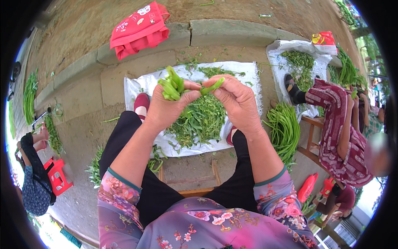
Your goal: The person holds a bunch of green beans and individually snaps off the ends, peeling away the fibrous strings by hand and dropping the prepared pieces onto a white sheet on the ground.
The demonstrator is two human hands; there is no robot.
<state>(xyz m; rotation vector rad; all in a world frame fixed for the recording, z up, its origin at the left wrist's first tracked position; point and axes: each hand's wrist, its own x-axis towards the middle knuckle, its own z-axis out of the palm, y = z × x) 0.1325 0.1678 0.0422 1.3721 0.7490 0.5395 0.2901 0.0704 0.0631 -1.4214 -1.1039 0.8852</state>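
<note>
My left hand (168,105) is closed around a bunch of thick green vegetable stems (172,85), their cut ends pointing up. Between the thumb and fingers of my right hand (236,99) is a single green stem (213,86), which slants up to the right. The fingertips of both hands are close together. Beneath them, a heap of stripped green leaves (199,124) lies on a white woven plastic sheet (143,81) spread between my feet. Where the lower ends of the bunch go is hidden behind my left hand.
A bundle of long green stems (283,130) lies right of the sheet. Beyond it sits a person in patterned maroon trousers (329,109), by another white sheet (275,51) with leaves. A red bag (140,31) rests on the stone kerb (230,32). At left are a red stool (59,176) and another person.
</note>
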